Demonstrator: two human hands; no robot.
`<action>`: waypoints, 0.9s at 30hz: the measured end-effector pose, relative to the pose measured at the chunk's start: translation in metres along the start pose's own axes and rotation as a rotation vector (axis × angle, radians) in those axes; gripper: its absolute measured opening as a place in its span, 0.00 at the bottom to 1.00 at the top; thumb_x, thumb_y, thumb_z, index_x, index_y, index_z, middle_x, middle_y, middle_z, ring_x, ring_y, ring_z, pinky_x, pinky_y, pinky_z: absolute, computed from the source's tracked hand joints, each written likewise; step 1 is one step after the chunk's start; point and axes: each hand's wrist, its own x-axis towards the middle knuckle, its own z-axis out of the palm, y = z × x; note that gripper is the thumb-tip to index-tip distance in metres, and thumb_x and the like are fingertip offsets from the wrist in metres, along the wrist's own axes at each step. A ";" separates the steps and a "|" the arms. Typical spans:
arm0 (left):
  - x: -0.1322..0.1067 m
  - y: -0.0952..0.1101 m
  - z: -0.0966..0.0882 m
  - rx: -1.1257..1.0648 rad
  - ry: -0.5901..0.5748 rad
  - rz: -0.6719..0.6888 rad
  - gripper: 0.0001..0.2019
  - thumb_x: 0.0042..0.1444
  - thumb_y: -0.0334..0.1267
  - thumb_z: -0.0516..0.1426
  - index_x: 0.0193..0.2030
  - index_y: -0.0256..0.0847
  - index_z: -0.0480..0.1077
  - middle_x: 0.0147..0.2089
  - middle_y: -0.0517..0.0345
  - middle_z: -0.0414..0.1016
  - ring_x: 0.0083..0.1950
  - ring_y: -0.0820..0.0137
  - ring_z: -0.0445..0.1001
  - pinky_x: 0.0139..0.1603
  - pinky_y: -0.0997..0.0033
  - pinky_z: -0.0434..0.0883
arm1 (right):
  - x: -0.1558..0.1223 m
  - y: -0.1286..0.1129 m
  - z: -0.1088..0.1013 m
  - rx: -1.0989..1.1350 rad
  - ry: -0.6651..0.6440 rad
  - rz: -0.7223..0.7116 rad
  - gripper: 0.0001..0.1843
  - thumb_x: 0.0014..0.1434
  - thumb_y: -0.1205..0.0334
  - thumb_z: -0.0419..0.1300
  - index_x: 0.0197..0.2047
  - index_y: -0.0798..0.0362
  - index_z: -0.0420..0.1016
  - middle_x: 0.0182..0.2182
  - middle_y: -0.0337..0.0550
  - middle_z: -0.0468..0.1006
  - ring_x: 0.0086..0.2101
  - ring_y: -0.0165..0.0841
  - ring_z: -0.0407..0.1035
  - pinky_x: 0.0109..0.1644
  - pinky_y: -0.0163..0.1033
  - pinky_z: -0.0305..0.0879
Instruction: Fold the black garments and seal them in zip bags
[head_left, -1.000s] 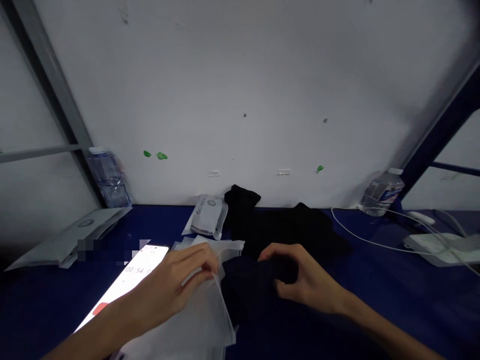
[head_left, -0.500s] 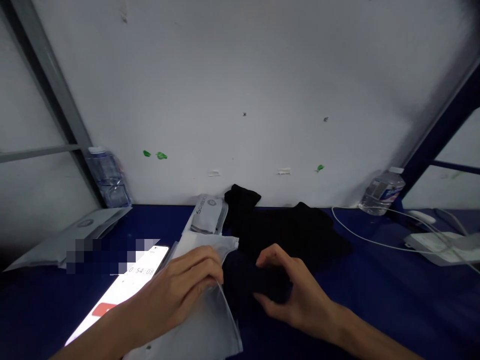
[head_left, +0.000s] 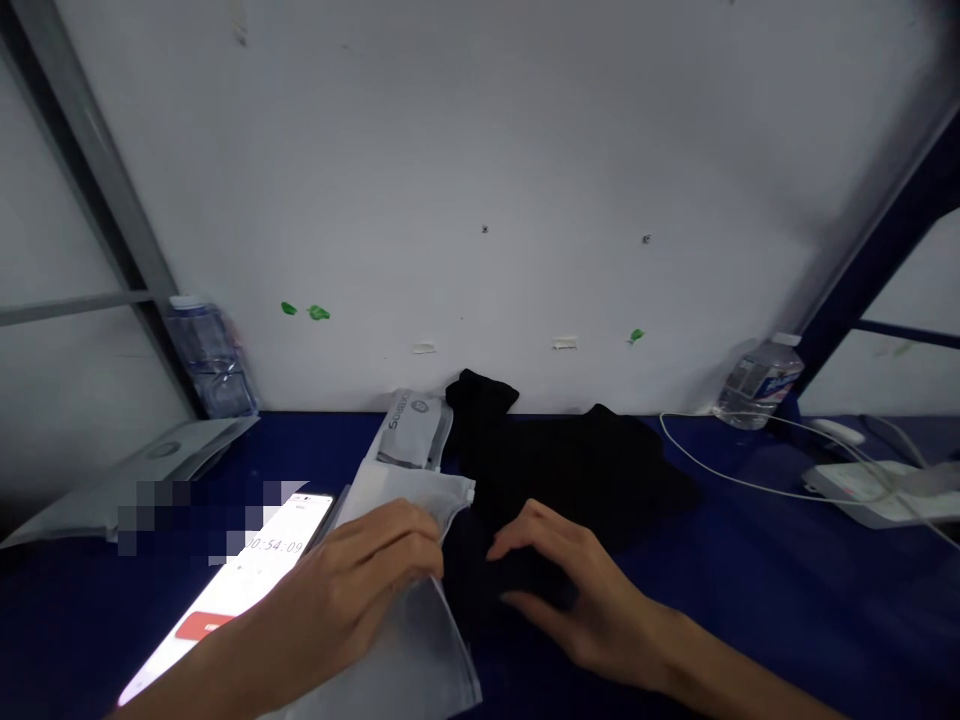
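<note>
My left hand (head_left: pixel 375 575) has its fingers pinched on the open edge of a frosted white zip bag (head_left: pixel 420 650), which lies on the table. My right hand (head_left: pixel 577 590) curves around a dark folded cloth (head_left: pixel 469 575), thumb and fingers on either side of it. The cloth's left end is at the bag's mouth; how far it reaches inside is hidden. Its outline is hard to make out against the dark table. Behind both hands lies a heap of black cloth (head_left: pixel 577 460). A printed packed bag (head_left: pixel 416 430) rests beyond the white bag.
A lit phone (head_left: pixel 262 570) with a running timer lies at left. More flat bags (head_left: pixel 180 440) lie beyond it. Plastic bottles stand at the back left (head_left: pixel 214 360) and back right (head_left: pixel 759 385). A white cable (head_left: pixel 720 475) runs to a power strip (head_left: pixel 862 485) at right.
My right hand has moved slightly left with the dark cloth, closer to the bag's mouth. My left hand keeps its pinch on the bag. The view has shifted a little.
</note>
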 end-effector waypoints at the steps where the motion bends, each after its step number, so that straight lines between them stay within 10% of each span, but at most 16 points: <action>1: 0.000 0.001 0.000 0.008 0.004 0.012 0.17 0.63 0.15 0.46 0.46 0.40 0.66 0.45 0.57 0.71 0.47 0.73 0.71 0.48 0.76 0.71 | 0.001 0.000 0.001 0.017 -0.025 -0.055 0.19 0.60 0.73 0.62 0.52 0.46 0.68 0.43 0.40 0.76 0.43 0.34 0.69 0.45 0.40 0.69; 5: -0.001 0.001 0.001 0.012 0.055 0.019 0.17 0.63 0.14 0.46 0.46 0.39 0.67 0.44 0.57 0.72 0.45 0.74 0.73 0.47 0.77 0.72 | 0.004 -0.002 0.004 0.022 -0.025 -0.137 0.18 0.61 0.73 0.62 0.52 0.47 0.70 0.48 0.43 0.77 0.46 0.34 0.69 0.49 0.41 0.69; 19: 0.001 0.004 -0.001 0.049 0.085 0.048 0.17 0.63 0.16 0.46 0.45 0.41 0.68 0.44 0.55 0.75 0.44 0.72 0.76 0.45 0.75 0.74 | 0.009 -0.010 0.013 0.599 0.311 0.341 0.16 0.54 0.64 0.70 0.39 0.49 0.67 0.36 0.36 0.71 0.36 0.30 0.69 0.39 0.35 0.69; 27: 0.001 0.001 0.005 -0.057 0.158 0.000 0.15 0.65 0.18 0.49 0.47 0.42 0.68 0.46 0.56 0.75 0.46 0.73 0.76 0.46 0.75 0.74 | 0.003 -0.015 0.014 0.348 0.115 0.115 0.18 0.58 0.73 0.61 0.49 0.48 0.70 0.47 0.43 0.72 0.46 0.36 0.71 0.50 0.42 0.71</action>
